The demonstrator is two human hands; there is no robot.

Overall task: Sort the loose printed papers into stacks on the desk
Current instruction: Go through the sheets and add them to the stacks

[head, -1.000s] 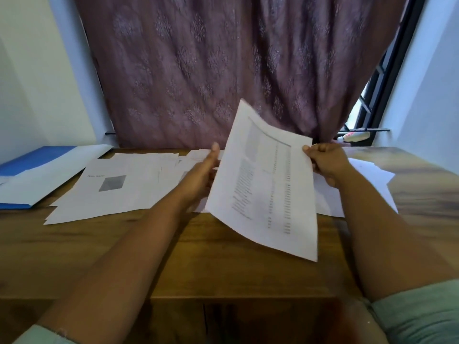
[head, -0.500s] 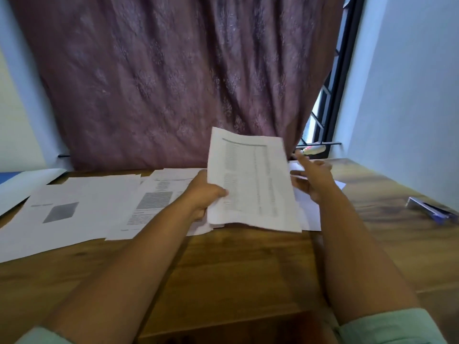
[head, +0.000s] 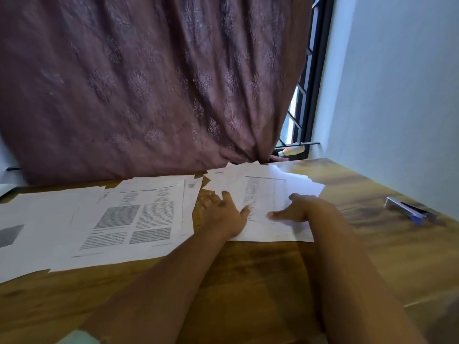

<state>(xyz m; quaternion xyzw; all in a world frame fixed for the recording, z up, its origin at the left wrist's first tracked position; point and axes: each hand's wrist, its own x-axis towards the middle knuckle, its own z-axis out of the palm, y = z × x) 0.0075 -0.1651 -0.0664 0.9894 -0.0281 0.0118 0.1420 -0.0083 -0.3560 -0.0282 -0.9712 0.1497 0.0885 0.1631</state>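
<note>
A sheet printed with narrow columns of text (head: 267, 194) lies flat on top of a loose, fanned pile of white papers (head: 304, 188) at the right of the wooden desk (head: 248, 281). My left hand (head: 222, 212) rests flat on the sheet's left edge, fingers spread. On the sheet's lower right part my right hand (head: 301, 207) presses with straight fingers. To the left lies a page with dense text blocks (head: 134, 219) on another spread of sheets, and a page with a grey picture (head: 10, 235) sits at the far left.
A blue and silver stapler (head: 408, 211) lies on the desk at the right. A dark patterned curtain (head: 149, 83) hangs behind the desk. A small bottle (head: 290, 151) rests on the window ledge, and a pale wall (head: 397, 95) closes the right side.
The column-printed sheet, held up in both hands before, now lies flat on the right pile. Both hands have let go and press on it. The view has turned to the right.
</note>
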